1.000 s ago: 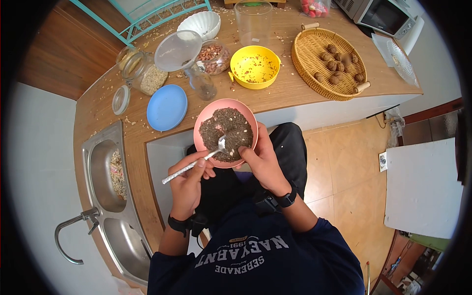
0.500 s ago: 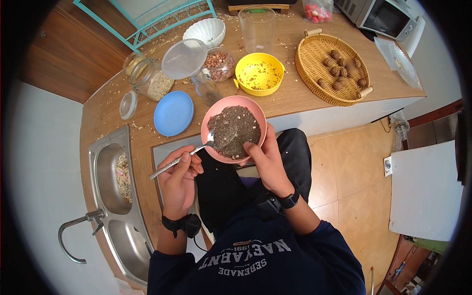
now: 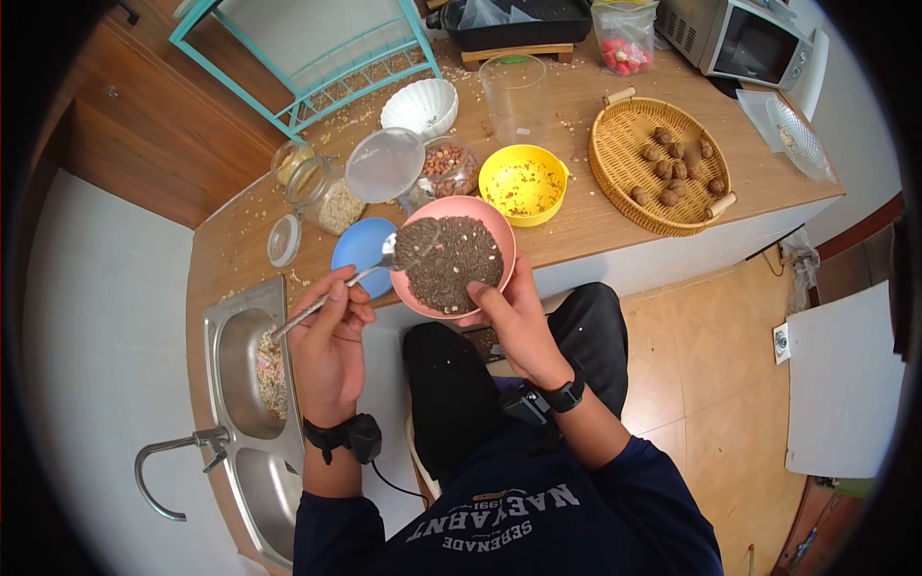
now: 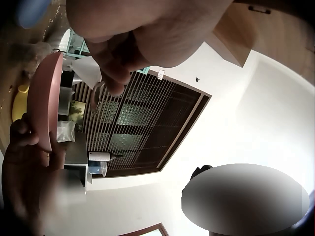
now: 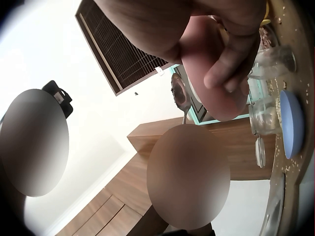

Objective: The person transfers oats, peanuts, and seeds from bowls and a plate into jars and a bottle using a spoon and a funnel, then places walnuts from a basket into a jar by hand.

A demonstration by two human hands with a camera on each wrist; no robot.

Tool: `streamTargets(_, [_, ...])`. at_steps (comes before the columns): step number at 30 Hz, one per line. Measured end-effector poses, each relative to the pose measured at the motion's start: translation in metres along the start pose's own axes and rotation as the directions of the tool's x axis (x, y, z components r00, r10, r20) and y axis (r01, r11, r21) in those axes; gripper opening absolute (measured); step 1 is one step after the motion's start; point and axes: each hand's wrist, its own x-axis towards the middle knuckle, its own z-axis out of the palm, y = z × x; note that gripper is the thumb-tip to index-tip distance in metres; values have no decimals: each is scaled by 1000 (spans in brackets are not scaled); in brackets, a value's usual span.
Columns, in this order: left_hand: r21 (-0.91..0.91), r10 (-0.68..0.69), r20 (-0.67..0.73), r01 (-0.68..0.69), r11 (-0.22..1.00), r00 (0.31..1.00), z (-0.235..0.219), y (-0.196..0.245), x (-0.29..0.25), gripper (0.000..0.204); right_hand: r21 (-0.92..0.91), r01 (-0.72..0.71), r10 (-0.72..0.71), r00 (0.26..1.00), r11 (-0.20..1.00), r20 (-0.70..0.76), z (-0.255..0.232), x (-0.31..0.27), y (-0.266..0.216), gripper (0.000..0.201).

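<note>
My left hand (image 3: 327, 350) pinches the patterned handle of a metal spoon (image 3: 317, 305). A heap of dark small seeds sits on the spoon's head, which overlaps the left rim of a pink bowl (image 3: 477, 208) in the head view. In the right wrist view the spoon (image 5: 180, 93) shows apart from the bowl (image 5: 203, 56), dark specks on its underside. My right hand (image 3: 519, 322) grips the bowl's near right rim, thumb inside over the seeds (image 3: 447, 286). Several pale flakes lie among the seeds. The bowl is held up in front of the counter's edge.
Behind the bowl are a blue plate (image 3: 360, 242), a yellow bowl (image 3: 523, 178), a jar of nuts (image 3: 449, 173) and a jar of oats (image 3: 338, 206). A wicker tray (image 3: 615, 158) of walnuts stands right. The sink (image 3: 240, 331) is left; crumbs litter the counter (image 3: 567, 235).
The spoon has come up from among the seeds to the bowl's left rim, carrying a heap. My left hand has moved left. The right hand keeps its grip on the bowl.
</note>
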Motion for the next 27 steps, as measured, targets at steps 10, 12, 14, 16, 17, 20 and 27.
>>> streamTargets(10, [165,229,-88,-213,963,969,13,39,64,29,-8,-44,44,999,999,16,-7,-1,8,55])
streamTargets(12, [446,356,13,-324,834,934,14,33,70,26,-10,-42,43,999,999,27,-8,-3,7,55])
streamTargets(14, [575,411,90,-384,722,907,20,28,67,25,-20,-48,49,998,999,41,-10,-5,7,56])
streamTargets(16, [684,454,166,-434,586,875,26,24,61,23,-14,-48,48,998,999,45,-11,-5,10,56])
streamTargets(17, [722,483,234,-483,495,844,27,22,58,22,-16,-51,52,998,999,47,-11,-6,10,56])
streamTargets(20, [739,517,338,-562,372,786,27,24,49,21,-8,-54,55,998,998,33,-12,-7,7,56])
streamTargets(27, [587,466,411,-619,522,783,15,25,3,20,-21,-38,38,999,999,11,-17,-12,6,55])
